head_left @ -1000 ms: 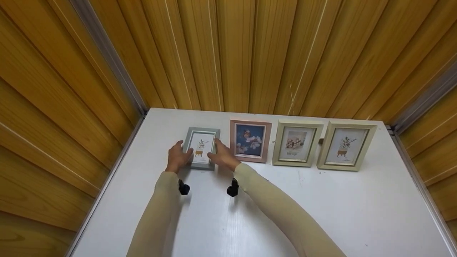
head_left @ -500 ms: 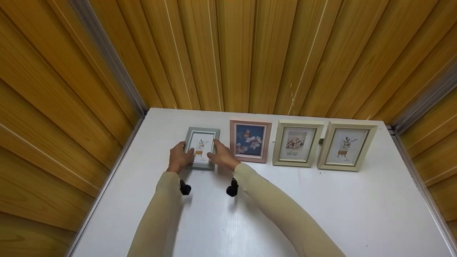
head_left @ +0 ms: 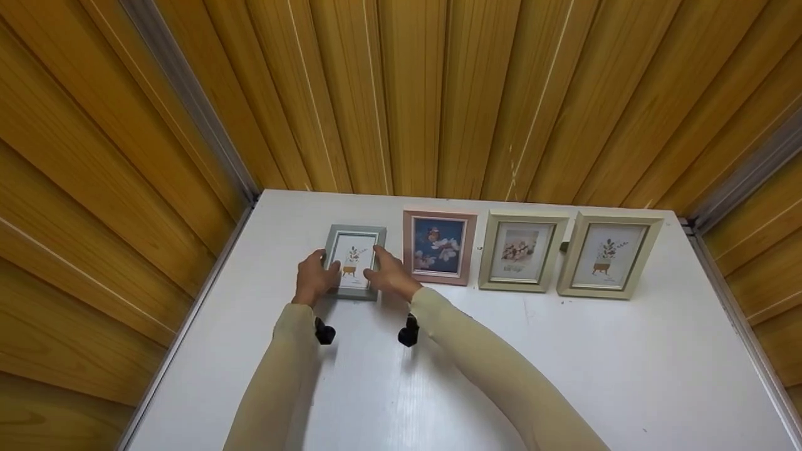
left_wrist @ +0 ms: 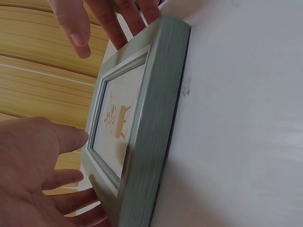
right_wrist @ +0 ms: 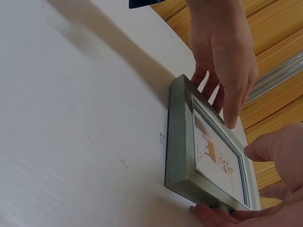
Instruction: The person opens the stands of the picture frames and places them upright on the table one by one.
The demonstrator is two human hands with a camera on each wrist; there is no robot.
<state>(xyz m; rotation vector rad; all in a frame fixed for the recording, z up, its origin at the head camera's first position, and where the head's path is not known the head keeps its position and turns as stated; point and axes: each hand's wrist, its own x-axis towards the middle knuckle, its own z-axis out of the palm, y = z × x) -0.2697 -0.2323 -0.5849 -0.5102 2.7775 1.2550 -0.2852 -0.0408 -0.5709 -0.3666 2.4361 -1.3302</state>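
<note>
A grey-green picture frame [head_left: 355, 293] lies back-down on a white surface [head_left: 388, 388], its picture of a potted plant facing up. My left hand [head_left: 313, 275] is at its left side and my right hand [head_left: 390, 272] at its right. The fingers of both hands lie along the side edges. In the left wrist view the right thumb [left_wrist: 75, 30] hovers above the front, apart from it. Over the front rim in the right wrist view sits the left thumb [right_wrist: 232, 109]; contact cannot be told. The frame's far edge is partly hidden by the hands.
To the right stand a pink frame [head_left: 408, 247] with a flower picture and two pale green frames [head_left: 489, 250], [head_left: 573, 257] in a row. Wooden slatted panels [head_left: 413, 94] rise behind and at both sides. Black wrist devices [head_left: 324, 332] sit at both wrists.
The grey-green frame has shifted very slightly toward me. Both hands stay at its sides, with the left fingers a little lower than a second ago. The other frames have not moved.
</note>
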